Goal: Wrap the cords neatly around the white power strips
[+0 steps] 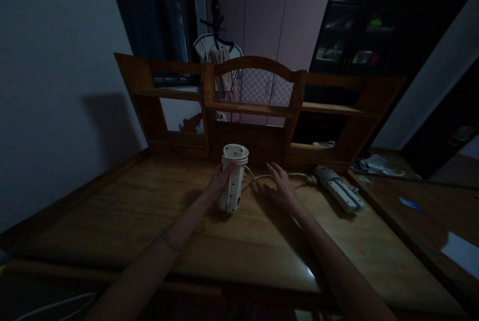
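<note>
A white power strip (235, 186) stands on end above the desk, its pale cord (235, 158) wound several times round the upper end. My left hand (220, 180) is closed round its left side, with the thumb on the near face. From the coil, the loose end of the cord runs right across the desk to a plug (311, 179). My right hand (280, 186) hovers over this loose length, fingers outstretched and holding nothing; whether it touches the cord I cannot tell. Farther right lies a second white power strip (342, 195), with something greyish wrapped round its far end.
The wooden desk (149, 211) has an open shelf unit (254, 109) along its back edge. A wall (67, 111) rises at left. On a lower wooden surface at right lie a blue card (409, 204) and a white sheet (462, 253).
</note>
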`<state>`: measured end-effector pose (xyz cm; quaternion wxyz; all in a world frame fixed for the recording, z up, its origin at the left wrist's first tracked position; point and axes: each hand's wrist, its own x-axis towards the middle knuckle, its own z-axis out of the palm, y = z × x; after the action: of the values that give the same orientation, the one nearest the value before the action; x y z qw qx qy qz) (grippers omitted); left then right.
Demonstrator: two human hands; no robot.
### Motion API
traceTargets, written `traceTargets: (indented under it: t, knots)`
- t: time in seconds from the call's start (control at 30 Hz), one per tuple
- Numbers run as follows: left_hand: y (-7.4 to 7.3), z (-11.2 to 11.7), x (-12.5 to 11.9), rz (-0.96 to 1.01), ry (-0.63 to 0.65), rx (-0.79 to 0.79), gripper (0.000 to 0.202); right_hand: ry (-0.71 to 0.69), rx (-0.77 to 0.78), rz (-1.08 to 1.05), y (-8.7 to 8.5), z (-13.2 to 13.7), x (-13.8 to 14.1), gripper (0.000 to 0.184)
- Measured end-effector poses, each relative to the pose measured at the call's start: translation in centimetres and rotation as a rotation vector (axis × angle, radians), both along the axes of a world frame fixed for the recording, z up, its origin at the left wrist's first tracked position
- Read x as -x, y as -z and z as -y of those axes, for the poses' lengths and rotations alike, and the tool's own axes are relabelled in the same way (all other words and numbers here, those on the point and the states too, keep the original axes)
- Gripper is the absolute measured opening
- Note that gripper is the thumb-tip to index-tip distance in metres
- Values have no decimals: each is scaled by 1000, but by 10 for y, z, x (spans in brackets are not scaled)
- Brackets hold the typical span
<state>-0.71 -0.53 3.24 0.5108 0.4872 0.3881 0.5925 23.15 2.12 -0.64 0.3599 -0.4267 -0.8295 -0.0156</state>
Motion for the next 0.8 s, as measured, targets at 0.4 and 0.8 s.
traceTargets:
  t: [0.4, 0.8]
  knots:
    - [1, -6, 4, -31, -40, -66, 52, -262, 134, -325, 2, 5, 27, 22]
    - [-4, 12, -6, -84, 208, -47, 55, -449, 408, -302, -1, 23, 39, 20]
